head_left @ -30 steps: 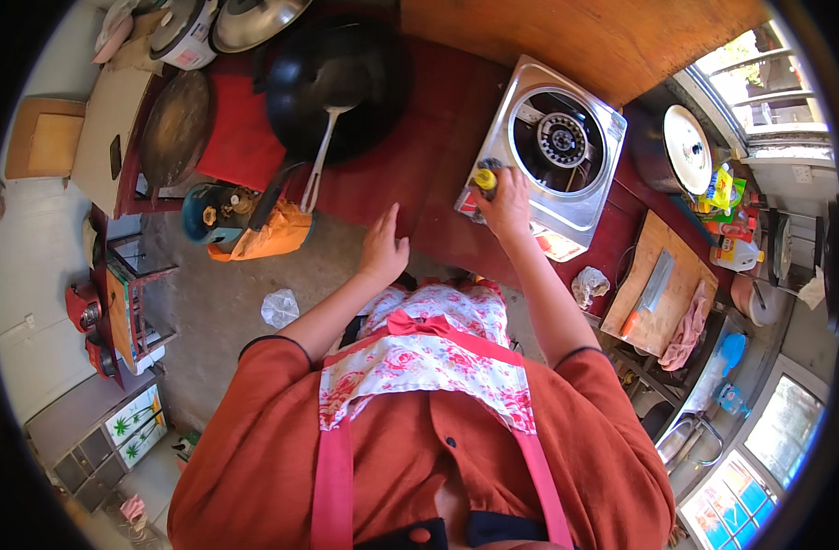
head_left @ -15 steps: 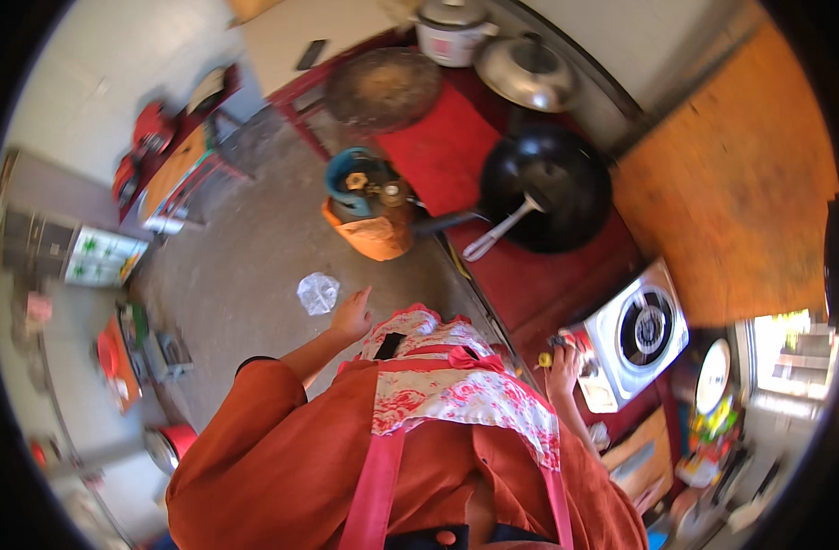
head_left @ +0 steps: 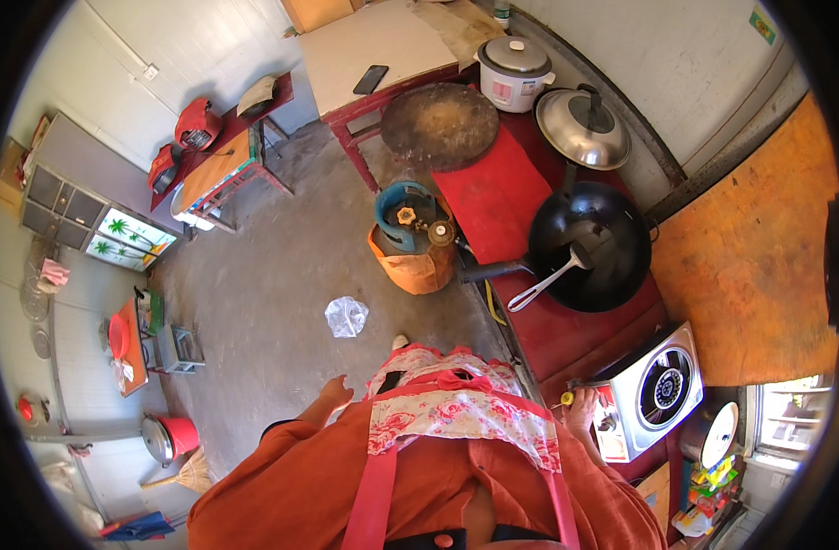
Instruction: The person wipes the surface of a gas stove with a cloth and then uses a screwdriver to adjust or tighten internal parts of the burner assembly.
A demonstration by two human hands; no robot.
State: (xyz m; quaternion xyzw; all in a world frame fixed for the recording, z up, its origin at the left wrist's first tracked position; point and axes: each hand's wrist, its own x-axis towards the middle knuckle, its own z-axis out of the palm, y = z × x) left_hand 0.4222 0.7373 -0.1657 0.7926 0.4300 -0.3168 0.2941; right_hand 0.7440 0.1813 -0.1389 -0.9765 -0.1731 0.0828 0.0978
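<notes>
My right hand (head_left: 581,412) is at the corner of the silver gas stove (head_left: 656,392), its fingers curled in beside a small yellow part (head_left: 567,399). What lies under the fingers is hidden. My left hand (head_left: 335,394) hangs at my left side over the floor, fingers loosely apart and holding nothing. Beyond the stove on the red counter sits a black wok (head_left: 612,238), with a metal-handled spatula (head_left: 550,280) resting across its rim. The wok's handle juts out past the counter's edge toward a gas cylinder (head_left: 410,238).
A crumpled clear plastic bag (head_left: 346,317) lies on the concrete floor. Farther along are a round chopping board (head_left: 441,126), a rice cooker (head_left: 513,75) and a domed lid (head_left: 582,128). A wooden board (head_left: 750,247) leans at the right. A red bucket (head_left: 182,434) stands at left.
The view has shifted, so the counter and stove appear farther right and lower. My left hand has drawn back closer to my body. My right hand stays by the stove corner.
</notes>
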